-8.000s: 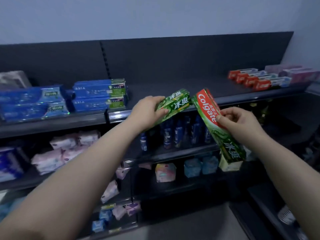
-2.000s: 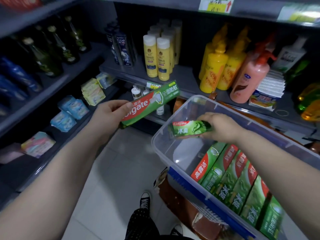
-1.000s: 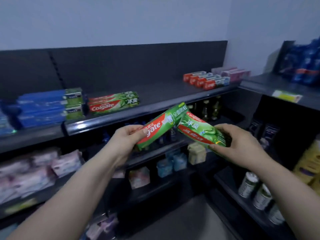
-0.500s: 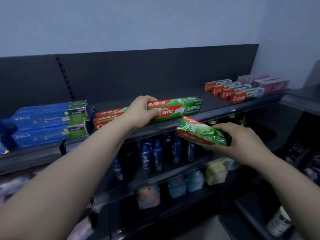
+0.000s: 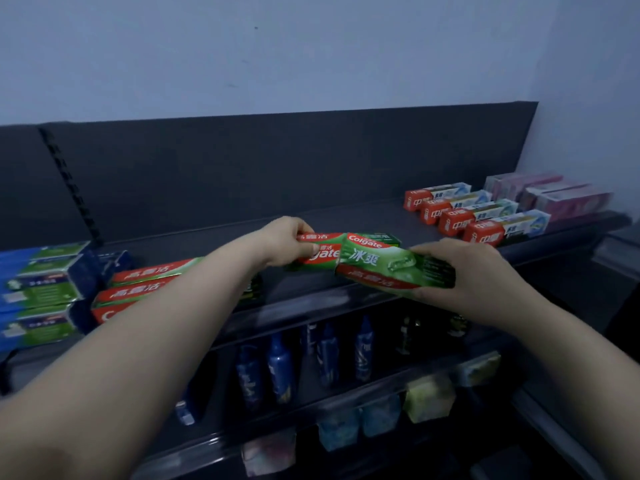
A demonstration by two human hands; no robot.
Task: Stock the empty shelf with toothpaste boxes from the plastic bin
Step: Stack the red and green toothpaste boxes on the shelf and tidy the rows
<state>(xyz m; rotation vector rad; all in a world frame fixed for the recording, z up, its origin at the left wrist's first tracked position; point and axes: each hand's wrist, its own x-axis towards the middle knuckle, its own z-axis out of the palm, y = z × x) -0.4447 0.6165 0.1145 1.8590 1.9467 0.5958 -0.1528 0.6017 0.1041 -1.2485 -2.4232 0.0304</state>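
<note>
The left hand [image 5: 287,242] reaches onto the top shelf [image 5: 346,216], fingers curled round the end of a red-and-green toothpaste box [image 5: 320,252] lying low at the shelf board. The right hand [image 5: 467,271] grips a second green box [image 5: 388,268] at the shelf's front edge, overlapping the first. Stocked boxes [image 5: 149,282] sit just left, with red-and-white boxes [image 5: 474,216] far right.
</note>
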